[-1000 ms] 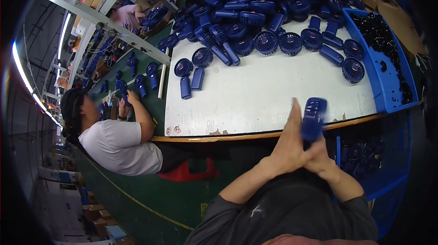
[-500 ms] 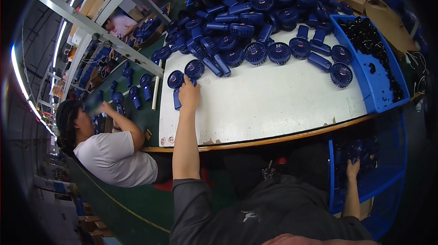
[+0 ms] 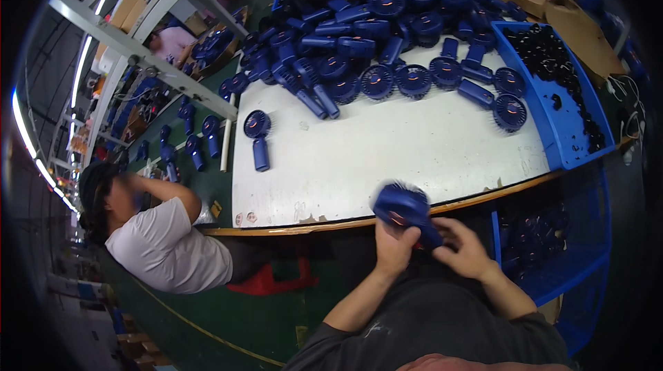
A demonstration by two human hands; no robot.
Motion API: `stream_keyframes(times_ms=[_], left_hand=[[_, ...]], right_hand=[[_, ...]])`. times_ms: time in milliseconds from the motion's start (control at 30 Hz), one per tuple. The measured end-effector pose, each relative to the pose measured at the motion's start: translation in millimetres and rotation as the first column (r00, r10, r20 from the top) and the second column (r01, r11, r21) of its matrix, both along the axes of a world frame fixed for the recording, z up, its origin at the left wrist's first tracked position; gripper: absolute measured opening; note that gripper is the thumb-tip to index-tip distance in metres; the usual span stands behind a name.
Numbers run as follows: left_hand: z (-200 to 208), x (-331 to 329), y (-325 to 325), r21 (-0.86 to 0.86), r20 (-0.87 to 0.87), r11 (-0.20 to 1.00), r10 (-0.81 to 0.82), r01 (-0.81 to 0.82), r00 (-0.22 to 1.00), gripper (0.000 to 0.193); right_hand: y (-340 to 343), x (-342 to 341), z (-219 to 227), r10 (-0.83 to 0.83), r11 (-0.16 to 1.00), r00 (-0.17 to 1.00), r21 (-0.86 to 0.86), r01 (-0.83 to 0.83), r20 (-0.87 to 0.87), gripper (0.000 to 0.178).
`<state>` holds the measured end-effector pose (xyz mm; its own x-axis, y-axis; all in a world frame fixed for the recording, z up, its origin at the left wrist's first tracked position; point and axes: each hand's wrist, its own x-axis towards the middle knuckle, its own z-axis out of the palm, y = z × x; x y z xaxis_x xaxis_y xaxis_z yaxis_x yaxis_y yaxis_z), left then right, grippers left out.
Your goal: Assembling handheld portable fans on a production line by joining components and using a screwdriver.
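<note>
Our left hand (image 3: 392, 250) grips the blue handheld fan (image 3: 406, 208) close below its head; the fingers of our right hand (image 3: 464, 252) pinch its handle end. Held near the front edge of the desk (image 3: 387, 147), it could slip floorward if our grip loosens; farther off, a knock might slide the heaped fans (image 3: 373, 28).

A small dark-blue fan (image 3: 403, 207), with a round, ribbed head and a short, stubby handle, is held up at the front edge of the tabletop (image 3: 331, 174), right of that edge's middle. It tilts, head toward the upper left, handle slanting down to the right. The left hand (image 3: 394, 248) grips it below the head; the right hand (image 3: 464, 249) holds the handle's end. Its head is slightly blurred.
</note>
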<state>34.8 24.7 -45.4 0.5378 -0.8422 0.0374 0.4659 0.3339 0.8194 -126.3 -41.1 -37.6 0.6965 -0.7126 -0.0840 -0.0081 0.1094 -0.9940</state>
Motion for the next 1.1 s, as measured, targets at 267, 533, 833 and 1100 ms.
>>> stream_keyframes(times_ms=[267,533,833,1100], left_hand=[[20,17,-26,0.106,0.004,0.994,-0.032,0.032,0.999,0.056],[34,-21,-51,-0.198,-0.466,0.797,-0.589,0.571,0.66,0.08],[32,9,-29,-0.234,-0.335,0.79,-0.613,0.567,0.716,0.032],[27,26,-19,0.196,-0.118,0.89,-0.396,0.412,0.911,0.03]], right_hand=[[-9,22,27,-0.051,0.872,0.979,-0.487,-0.052,-0.195,0.044],[-73,7,76,0.096,0.473,0.797,-0.677,-0.564,-0.596,0.046],[-347,-129,67,-0.689,0.524,0.445,-0.818,-0.239,-0.572,0.027],[-317,-112,71,-0.434,0.748,0.861,-0.639,0.181,-0.264,0.017]])
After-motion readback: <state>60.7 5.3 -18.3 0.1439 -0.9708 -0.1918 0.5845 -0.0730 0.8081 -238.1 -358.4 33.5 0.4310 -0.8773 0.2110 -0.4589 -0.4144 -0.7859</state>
